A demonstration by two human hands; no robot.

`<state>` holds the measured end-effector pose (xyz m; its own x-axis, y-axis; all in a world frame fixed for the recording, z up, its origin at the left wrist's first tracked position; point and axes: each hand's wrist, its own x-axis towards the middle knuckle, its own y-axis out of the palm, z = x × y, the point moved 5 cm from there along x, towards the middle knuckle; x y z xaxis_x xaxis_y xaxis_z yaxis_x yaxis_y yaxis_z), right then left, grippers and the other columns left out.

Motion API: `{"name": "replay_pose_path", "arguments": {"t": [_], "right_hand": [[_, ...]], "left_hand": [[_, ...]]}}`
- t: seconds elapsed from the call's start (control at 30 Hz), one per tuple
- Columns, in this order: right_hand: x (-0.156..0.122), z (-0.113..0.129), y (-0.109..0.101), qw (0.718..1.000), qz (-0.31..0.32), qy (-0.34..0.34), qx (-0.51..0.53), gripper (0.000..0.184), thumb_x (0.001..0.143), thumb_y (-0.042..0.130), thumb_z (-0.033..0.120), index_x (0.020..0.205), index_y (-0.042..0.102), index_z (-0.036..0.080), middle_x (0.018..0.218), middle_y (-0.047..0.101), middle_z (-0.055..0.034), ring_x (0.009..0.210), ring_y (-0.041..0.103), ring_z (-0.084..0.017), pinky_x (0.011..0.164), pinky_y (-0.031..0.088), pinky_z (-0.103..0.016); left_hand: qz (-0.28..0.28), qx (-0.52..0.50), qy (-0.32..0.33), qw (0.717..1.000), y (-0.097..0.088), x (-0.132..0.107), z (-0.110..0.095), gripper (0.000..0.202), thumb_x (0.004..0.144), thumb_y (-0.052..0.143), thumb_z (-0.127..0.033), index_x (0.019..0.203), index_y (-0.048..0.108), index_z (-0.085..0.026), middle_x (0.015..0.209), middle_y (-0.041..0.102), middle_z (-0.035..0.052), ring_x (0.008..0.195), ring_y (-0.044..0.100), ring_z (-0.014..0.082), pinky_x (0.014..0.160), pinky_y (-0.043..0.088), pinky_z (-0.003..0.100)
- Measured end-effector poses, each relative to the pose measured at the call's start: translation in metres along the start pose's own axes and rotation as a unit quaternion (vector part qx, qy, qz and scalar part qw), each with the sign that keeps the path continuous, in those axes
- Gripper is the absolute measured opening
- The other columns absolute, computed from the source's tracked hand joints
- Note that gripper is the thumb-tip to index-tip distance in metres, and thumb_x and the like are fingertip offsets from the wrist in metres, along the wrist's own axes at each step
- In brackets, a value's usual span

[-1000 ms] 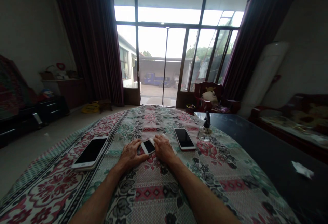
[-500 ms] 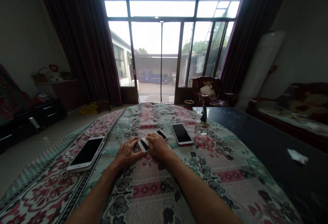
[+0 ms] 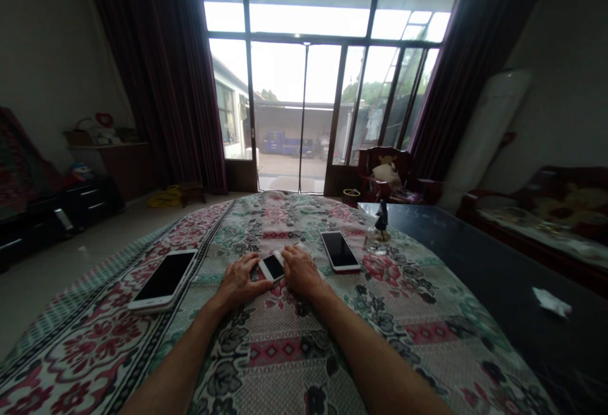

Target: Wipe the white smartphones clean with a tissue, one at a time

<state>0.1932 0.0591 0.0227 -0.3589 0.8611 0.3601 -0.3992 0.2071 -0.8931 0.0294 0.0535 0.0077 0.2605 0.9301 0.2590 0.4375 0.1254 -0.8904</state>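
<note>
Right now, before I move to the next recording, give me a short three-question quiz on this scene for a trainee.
1. Multiple choice: what lies between the left hand and the right hand? A) a small phone B) a glass bottle C) a scrap of paper
2. True or false: the large phone left of the hands lies screen up on the floral cloth.
3. Short answer: which hand is nearer the red-edged phone?

Key: 1. A; 2. True; 3. The right hand.
</note>
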Motion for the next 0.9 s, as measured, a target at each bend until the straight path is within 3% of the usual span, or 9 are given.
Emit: {"name": "replay_pose_path", "arguments": {"t": [0.2,0.3,0.47,0.67,0.77,0.9], "right_hand": [[-0.003,0.033,0.008,0.986,0.023,-0.153,0.059,0.031,0.092,0.040,0.013,0.112,0.063,0.017,0.124,0.061,-0.0089,0.117,0.051,-0.018,0.105,0.033,-0.031],[-0.003,0.036,0.006,0.978,0.028,-0.190,0.086,0.032,0.092,0.040,0.011,0.111,0.064,0.019,0.123,0.063,-0.0064,0.115,0.052,-0.017,0.103,0.034,-0.029],[0.004,0.008,-0.001,0.996,0.007,-0.080,0.042,0.030,0.091,0.041,0.012,0.105,0.067,0.018,0.116,0.065,-0.0077,0.109,0.055,-0.018,0.101,0.036,-0.029],[0.005,-0.035,-0.008,0.995,-0.006,0.104,-0.004,0.036,0.091,0.040,0.014,0.117,0.064,0.018,0.134,0.057,-0.0111,0.124,0.049,-0.021,0.103,0.035,-0.032],[0.002,-0.036,-0.009,0.992,-0.016,0.128,-0.016,0.036,0.091,0.039,0.014,0.117,0.064,0.018,0.135,0.056,-0.0117,0.123,0.050,-0.023,0.102,0.035,-0.034],[-0.003,-0.017,-0.007,0.996,-0.013,0.089,-0.023,0.035,0.090,0.041,0.015,0.117,0.063,0.017,0.135,0.056,-0.0121,0.125,0.048,-0.024,0.104,0.034,-0.035]], "left_hand": [[-0.005,0.001,0.002,1.000,0.003,0.000,0.002,0.059,0.072,0.066,-0.046,0.122,0.062,-0.016,0.140,0.053,0.0127,0.129,0.048,0.0296,0.109,0.033,0.039],[-0.001,0.006,0.005,1.000,0.004,0.001,0.003,0.060,0.073,0.065,-0.045,0.123,0.060,-0.014,0.141,0.051,0.0147,0.131,0.046,0.0286,0.110,0.032,0.038],[0.006,0.000,-0.002,1.000,0.002,0.001,0.003,0.063,0.071,0.067,-0.051,0.124,0.060,-0.018,0.140,0.052,0.0129,0.131,0.046,0.0292,0.110,0.032,0.039],[0.002,-0.007,0.001,1.000,-0.001,0.000,0.000,0.062,0.070,0.067,-0.053,0.121,0.062,-0.019,0.140,0.053,0.0122,0.131,0.046,0.0301,0.110,0.032,0.040],[0.004,-0.009,-0.005,1.000,-0.001,0.000,0.000,0.062,0.069,0.068,-0.052,0.121,0.062,-0.018,0.141,0.052,0.0126,0.131,0.045,0.0303,0.110,0.032,0.039],[0.011,-0.006,-0.006,1.000,0.000,0.000,0.001,0.064,0.069,0.068,-0.051,0.123,0.061,-0.018,0.142,0.050,0.0143,0.133,0.044,0.0297,0.111,0.030,0.040]]}}
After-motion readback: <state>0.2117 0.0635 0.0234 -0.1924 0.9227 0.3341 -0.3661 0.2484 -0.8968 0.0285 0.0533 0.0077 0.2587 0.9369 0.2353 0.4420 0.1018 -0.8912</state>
